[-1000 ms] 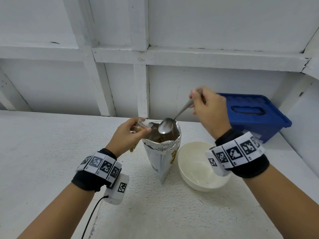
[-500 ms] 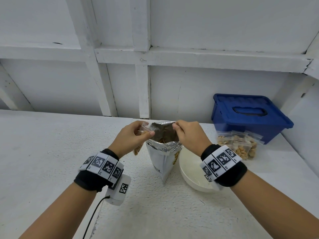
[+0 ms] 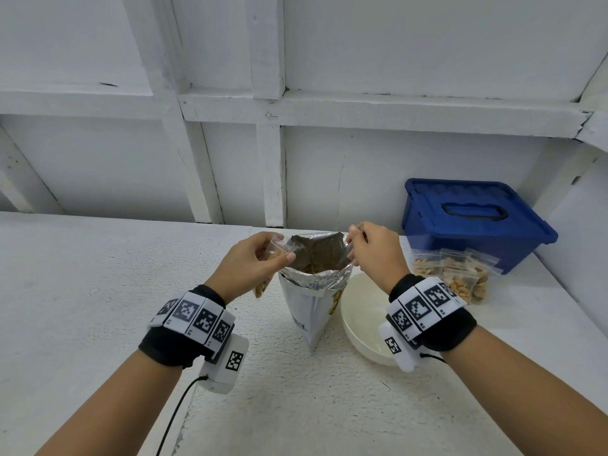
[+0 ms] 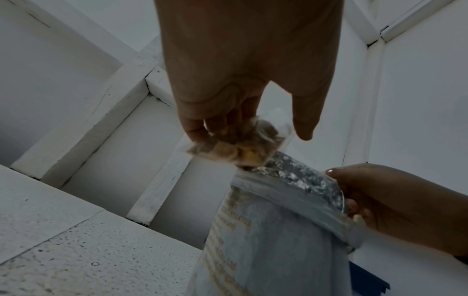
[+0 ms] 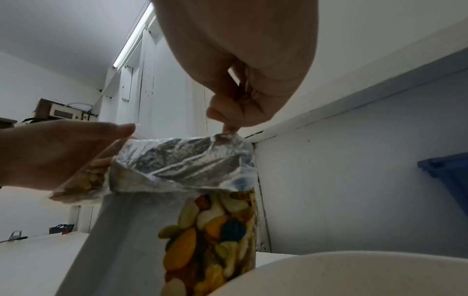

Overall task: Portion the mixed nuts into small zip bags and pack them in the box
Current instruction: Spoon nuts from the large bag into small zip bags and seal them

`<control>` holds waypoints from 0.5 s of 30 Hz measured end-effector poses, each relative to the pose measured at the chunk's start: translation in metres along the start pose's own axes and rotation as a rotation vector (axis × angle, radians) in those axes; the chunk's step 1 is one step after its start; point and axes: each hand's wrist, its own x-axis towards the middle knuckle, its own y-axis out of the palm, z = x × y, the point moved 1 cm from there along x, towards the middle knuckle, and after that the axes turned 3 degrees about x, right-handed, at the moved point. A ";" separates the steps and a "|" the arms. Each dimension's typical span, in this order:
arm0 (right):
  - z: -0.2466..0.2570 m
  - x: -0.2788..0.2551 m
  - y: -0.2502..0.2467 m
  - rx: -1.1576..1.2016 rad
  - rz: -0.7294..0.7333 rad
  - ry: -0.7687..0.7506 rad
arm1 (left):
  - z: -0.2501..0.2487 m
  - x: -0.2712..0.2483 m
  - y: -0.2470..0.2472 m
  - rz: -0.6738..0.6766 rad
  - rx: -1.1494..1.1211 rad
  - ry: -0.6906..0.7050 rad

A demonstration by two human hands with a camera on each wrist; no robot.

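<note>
The large foil nut pouch (image 3: 314,301) stands upright at the centre of the white table (image 3: 98,307), its mouth open and its rim folded outward. Loose nuts (image 3: 311,268) are visible inside.

The left hand (image 3: 253,263) holds a small clear zip bag (image 3: 268,273), partly filled with nuts, at the 9 o'clock edge of the pouch mouth. Thumb and fingers are curled closed around the bag's upper part; the bag's lower end hangs just beside the pouch wall.

The right hand (image 3: 373,253) is at the 3 o'clock edge of the mouth. Its fingertips pinch the foil rim in a narrow grip. A thin metallic item appears to project from the top of this fist, but the view is too poor to identify it.

A cream bowl (image 3: 360,319) sits at 4 o'clock, just beside the pouch base. Several filled zip bags (image 3: 452,274) lie at 2 o'clock, against the front of the blue lidded box (image 3: 473,218), which stands by the wall.
</note>
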 end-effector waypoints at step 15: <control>-0.004 0.009 -0.022 0.258 -0.186 0.221 | -0.007 -0.002 -0.006 0.034 0.064 0.007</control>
